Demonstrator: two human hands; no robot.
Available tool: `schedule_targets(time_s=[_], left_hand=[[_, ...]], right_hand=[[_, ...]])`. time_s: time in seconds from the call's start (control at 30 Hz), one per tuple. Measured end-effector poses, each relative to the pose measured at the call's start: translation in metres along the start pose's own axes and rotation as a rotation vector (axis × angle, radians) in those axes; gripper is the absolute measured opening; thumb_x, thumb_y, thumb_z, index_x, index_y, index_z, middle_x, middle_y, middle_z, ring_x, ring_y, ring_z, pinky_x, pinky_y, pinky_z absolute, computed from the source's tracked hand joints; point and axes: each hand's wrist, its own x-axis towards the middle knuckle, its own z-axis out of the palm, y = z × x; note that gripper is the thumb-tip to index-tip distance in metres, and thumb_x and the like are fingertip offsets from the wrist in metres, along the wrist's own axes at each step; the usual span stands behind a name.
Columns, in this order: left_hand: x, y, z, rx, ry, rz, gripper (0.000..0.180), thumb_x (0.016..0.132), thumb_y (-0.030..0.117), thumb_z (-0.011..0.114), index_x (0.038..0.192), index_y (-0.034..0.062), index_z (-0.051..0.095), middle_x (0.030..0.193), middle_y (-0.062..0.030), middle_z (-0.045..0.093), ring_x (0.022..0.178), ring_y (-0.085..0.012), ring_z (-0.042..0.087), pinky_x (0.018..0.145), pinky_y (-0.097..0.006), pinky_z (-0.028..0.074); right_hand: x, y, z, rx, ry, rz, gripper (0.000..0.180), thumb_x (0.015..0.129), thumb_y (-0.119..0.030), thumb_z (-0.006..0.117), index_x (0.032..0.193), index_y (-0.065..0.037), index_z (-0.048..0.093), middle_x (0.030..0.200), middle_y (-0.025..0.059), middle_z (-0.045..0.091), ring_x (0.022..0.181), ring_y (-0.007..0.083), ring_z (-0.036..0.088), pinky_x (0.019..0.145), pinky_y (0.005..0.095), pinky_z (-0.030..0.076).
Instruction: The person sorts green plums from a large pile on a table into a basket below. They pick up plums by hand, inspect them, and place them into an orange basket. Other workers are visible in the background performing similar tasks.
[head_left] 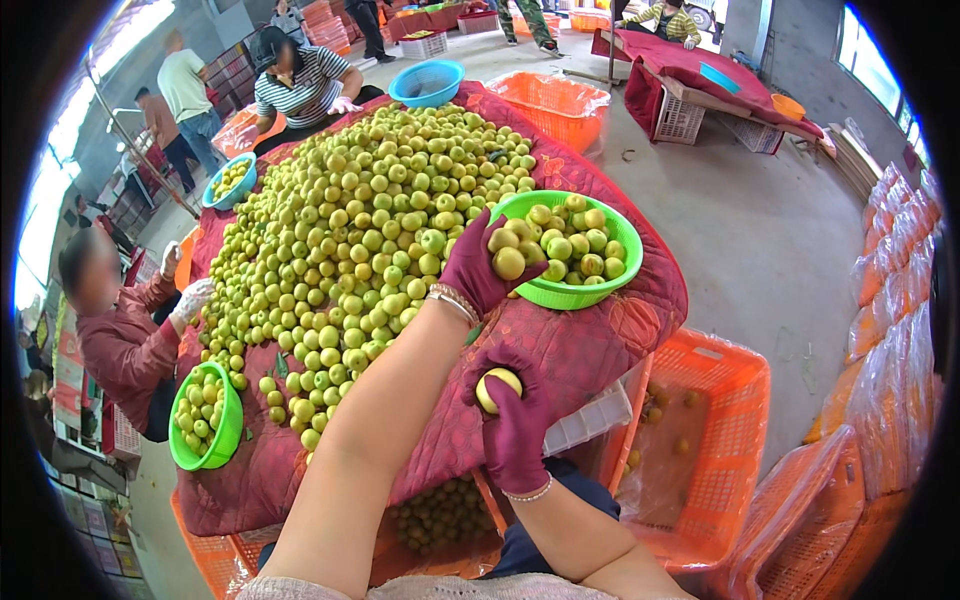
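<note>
My left hand point(482, 262), in a maroon glove, is at the near left rim of a bright green basket point(632, 238). Its fingers curl round a few round yellow-green fruits point(508, 263), plum-like in look. More of the same fruits fill the basket. Lower down, over the table's near edge, my right hand point(515, 415), gloved alike, is closed round one pale yellow fruit point(499, 390). Left of my hands, a large heap of these fruits point(370, 200) covers the table, which has a quilted red cloth point(560, 350).
Below the table edge stand an orange crate point(735, 440) and a white tray point(590, 420). Wrapped orange crates point(890, 330) are stacked at right. Co-workers sit at the left point(125, 330) and far side point(300, 85). Another green basket point(230, 425) and a blue basin point(427, 82) rest on the cloth.
</note>
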Motion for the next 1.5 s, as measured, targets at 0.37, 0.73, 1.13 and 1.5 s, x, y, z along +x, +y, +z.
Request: schedule_targets(time_s=[0.37,0.73,1.13,1.5], left_hand=[[-0.031,0.011,-0.039,0.428,0.309,0.402,0.051,0.09,0.021,0.058,0.135,0.0067,0.039,0.126,-0.0122,0.05,0.111,-0.0254,0.051,0.091,-0.042,0.045],[0.0,-0.041,-0.022,0.445,0.383,-0.323,0.079,0.076,0.052,0.071,0.128,0.0016,0.039,0.106,-0.0212,0.058,0.097,-0.0376,0.06,0.086,-0.05,0.051],[0.04,-0.091,-0.117,0.984,0.301,0.099,0.031,0.065,0.015,0.073,0.091,0.0035,0.062,0.088,-0.0149,0.062,0.072,-0.0217,0.057,0.063,-0.033,0.049],[0.09,-0.091,-0.112,0.84,0.58,-0.193,0.028,0.075,0.022,0.068,0.095,0.0038,0.061,0.08,-0.0098,0.059,0.068,-0.0214,0.056,0.062,-0.031,0.046]], right_hand=[[0.002,0.015,-0.006,0.054,-0.052,0.283,0.039,0.081,0.007,0.048,0.118,-0.004,0.049,0.113,0.0112,0.052,0.104,0.021,0.054,0.081,0.0325,0.053],[-0.006,0.006,0.006,-0.038,-0.115,-0.079,0.046,0.082,0.007,0.056,0.126,-0.004,0.043,0.116,0.0087,0.053,0.088,0.014,0.058,0.071,0.0258,0.053],[0.001,-0.013,-0.006,-0.122,-0.033,-0.23,0.048,0.08,0.008,0.055,0.125,-0.004,0.043,0.117,0.0099,0.052,0.087,0.0152,0.058,0.073,0.027,0.051],[0.003,-0.007,0.01,-0.27,-0.037,-0.122,0.048,0.079,0.004,0.065,0.121,-0.004,0.042,0.116,0.0088,0.05,0.089,0.0123,0.054,0.071,0.0233,0.051]])
